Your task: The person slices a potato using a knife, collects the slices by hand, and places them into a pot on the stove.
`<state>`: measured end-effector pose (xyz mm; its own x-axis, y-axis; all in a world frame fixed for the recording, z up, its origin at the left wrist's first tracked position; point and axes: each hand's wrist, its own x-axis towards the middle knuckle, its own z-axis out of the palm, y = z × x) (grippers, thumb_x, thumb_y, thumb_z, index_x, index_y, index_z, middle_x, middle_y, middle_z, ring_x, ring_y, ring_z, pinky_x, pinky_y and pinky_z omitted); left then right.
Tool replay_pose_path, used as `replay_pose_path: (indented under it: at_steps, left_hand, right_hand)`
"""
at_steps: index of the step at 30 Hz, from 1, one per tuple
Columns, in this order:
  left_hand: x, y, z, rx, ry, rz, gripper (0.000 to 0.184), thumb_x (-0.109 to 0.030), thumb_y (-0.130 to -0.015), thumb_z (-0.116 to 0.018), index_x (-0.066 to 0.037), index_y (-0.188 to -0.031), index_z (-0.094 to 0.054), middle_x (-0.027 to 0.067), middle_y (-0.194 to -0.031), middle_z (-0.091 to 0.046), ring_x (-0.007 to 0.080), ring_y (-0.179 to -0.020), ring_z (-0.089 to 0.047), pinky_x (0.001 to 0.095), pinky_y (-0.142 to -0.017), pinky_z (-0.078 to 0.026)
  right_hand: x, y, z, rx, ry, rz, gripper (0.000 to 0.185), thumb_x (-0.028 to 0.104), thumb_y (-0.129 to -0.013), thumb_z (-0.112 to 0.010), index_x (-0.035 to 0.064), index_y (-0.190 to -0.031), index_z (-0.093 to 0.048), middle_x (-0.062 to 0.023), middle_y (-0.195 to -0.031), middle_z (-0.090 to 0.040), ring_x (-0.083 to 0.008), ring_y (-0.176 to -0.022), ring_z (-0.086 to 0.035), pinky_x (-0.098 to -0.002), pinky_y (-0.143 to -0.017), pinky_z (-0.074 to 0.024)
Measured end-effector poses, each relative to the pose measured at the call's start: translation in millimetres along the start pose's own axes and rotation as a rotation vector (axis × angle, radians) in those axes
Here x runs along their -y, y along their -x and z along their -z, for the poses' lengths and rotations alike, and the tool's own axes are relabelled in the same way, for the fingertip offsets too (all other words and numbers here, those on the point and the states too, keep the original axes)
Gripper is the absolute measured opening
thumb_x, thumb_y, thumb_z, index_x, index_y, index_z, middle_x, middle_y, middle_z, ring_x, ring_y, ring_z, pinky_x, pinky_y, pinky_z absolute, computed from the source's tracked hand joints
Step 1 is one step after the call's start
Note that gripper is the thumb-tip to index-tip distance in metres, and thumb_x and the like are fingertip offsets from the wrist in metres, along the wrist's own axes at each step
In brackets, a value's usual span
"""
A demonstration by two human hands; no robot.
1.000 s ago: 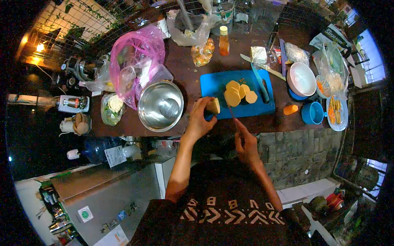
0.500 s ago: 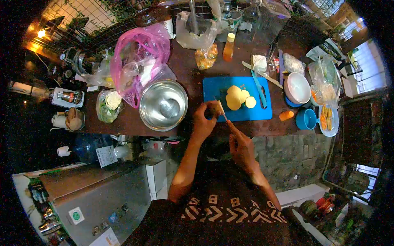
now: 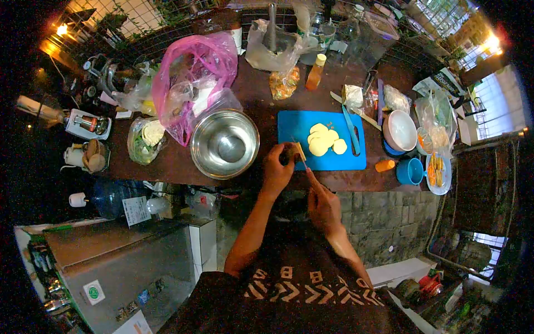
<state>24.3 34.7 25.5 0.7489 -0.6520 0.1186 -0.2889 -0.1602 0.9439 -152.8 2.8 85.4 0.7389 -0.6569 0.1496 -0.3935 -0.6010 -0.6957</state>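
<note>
My left hand, near the lower left of the blue cutting board, is closed around a brown-skinned potato. A pale cut face shows on its right side. In my right hand is a knife, its handle gripped and its blade against the potato's cut side. Several pale yellow potato slices lie overlapping on the middle of the board, one slightly apart at the right. Along the board's right side rests a blue knife. The knife's tip is hard to make out.
A steel bowl stands left of my hands, with a pink plastic bag behind it. To the right are an orange carrot piece, a blue cup, a white bowl and a plate of vegetable strips. An orange-brown bottle stands behind.
The view has shifted slightly, so the table sits a little lower. Both hands keep their holds, and the knife stays at the potato's cut side. The slices remain on the board.
</note>
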Motion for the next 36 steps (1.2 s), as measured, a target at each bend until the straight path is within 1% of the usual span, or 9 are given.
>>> replay_pose_path:
  at_steps: [2, 8, 13, 18, 24, 27, 29, 32, 36]
  left_hand:
    - [4, 0, 0, -0.026, -0.057, -0.044, 0.029, -0.005, -0.081, -0.072, 0.000, -0.109, -0.067, 0.0180, -0.108, -0.069, 0.0347, -0.104, -0.066, 0.0407, -0.094, -0.051]
    - [3, 0, 2, 0.000, 0.027, -0.002, 0.030, -0.001, -0.078, -0.073, 0.000, -0.108, -0.069, 0.0167, -0.110, -0.070, 0.0322, -0.106, -0.066, 0.0393, -0.097, -0.049]
    - [20, -2, -2, -0.003, 0.102, -0.020, 0.030, 0.000, -0.077, -0.072, 0.000, -0.107, -0.070, 0.0163, -0.110, -0.071, 0.0316, -0.106, -0.067, 0.0390, -0.097, -0.050]
    - [25, -3, -3, 0.003, 0.129, -0.030, 0.027, 0.000, -0.077, -0.073, 0.001, -0.105, -0.072, 0.0163, -0.108, -0.071, 0.0314, -0.105, -0.067, 0.0386, -0.096, -0.050]
    - [25, -3, -3, -0.006, 0.130, -0.057, 0.022, -0.005, -0.082, -0.072, 0.002, -0.102, -0.073, 0.0165, -0.107, -0.072, 0.0308, -0.104, -0.067, 0.0386, -0.095, -0.051]
    - [14, -4, 1, 0.006, 0.106, -0.017, 0.023, -0.008, -0.083, -0.072, 0.001, -0.104, -0.072, 0.0170, -0.107, -0.072, 0.0306, -0.104, -0.067, 0.0384, -0.094, -0.051]
    - [3, -5, 5, 0.028, 0.058, 0.055, 0.026, -0.012, -0.082, -0.075, 0.001, -0.104, -0.071, 0.0174, -0.107, -0.071, 0.0313, -0.104, -0.067, 0.0386, -0.092, -0.051]
    - [14, -6, -3, -0.034, 0.009, 0.038, 0.032, -0.015, -0.077, -0.077, 0.002, -0.103, -0.070, 0.0179, -0.106, -0.070, 0.0327, -0.102, -0.067, 0.0390, -0.091, -0.051]
    - [21, -6, -7, -0.040, 0.006, -0.012, 0.034, -0.016, -0.073, -0.078, 0.002, -0.100, -0.069, 0.0184, -0.106, -0.069, 0.0342, -0.100, -0.066, 0.0399, -0.090, -0.051]
  right_hand:
    - [-7, 2, -4, 0.029, 0.025, -0.021, 0.061, -0.003, -0.091, -0.056, 0.0162, -0.149, -0.049, -0.0235, -0.087, -0.065, -0.0382, -0.073, -0.066, -0.0428, -0.066, -0.0523]
    - [-8, 2, -6, 0.054, 0.038, -0.036, 0.064, -0.004, -0.090, -0.056, 0.0158, -0.150, -0.047, -0.0226, -0.085, -0.064, -0.0381, -0.073, -0.066, -0.0435, -0.066, -0.0525]
    - [-11, 2, -9, 0.003, 0.088, 0.048, 0.066, -0.006, -0.088, -0.055, 0.0153, -0.150, -0.047, -0.0230, -0.084, -0.063, -0.0394, -0.072, -0.065, -0.0438, -0.065, -0.0523]
    - [-8, 2, -8, 0.013, 0.109, 0.041, 0.066, -0.005, -0.088, -0.055, 0.0142, -0.150, -0.047, -0.0224, -0.080, -0.062, -0.0409, -0.069, -0.063, -0.0451, -0.062, -0.0514]
    - [-7, 3, -9, 0.030, 0.222, 0.041, 0.070, -0.005, -0.086, -0.054, 0.0148, -0.152, -0.043, -0.0212, -0.077, -0.061, -0.0406, -0.066, -0.063, -0.0481, -0.058, -0.0494]
    - [-6, 4, -10, 0.037, 0.281, 0.046, 0.072, -0.005, -0.086, -0.054, 0.0158, -0.153, -0.041, -0.0198, -0.076, -0.062, -0.0402, -0.064, -0.063, -0.0498, -0.056, -0.0486]
    - [-2, 3, -8, 0.039, 0.290, 0.041, 0.073, -0.004, -0.086, -0.054, 0.0163, -0.154, -0.040, -0.0190, -0.075, -0.062, -0.0400, -0.063, -0.063, -0.0506, -0.055, -0.0482]
    - [4, 1, -5, 0.089, 0.343, 0.007, 0.075, -0.003, -0.084, -0.055, 0.0170, -0.155, -0.038, -0.0185, -0.076, -0.063, -0.0400, -0.063, -0.063, -0.0515, -0.054, -0.0489]
    - [10, -3, 3, 0.128, 0.407, 0.014, 0.079, -0.003, -0.081, -0.055, 0.0177, -0.155, -0.037, -0.0183, -0.073, -0.063, -0.0407, -0.062, -0.063, -0.0527, -0.054, -0.0499]
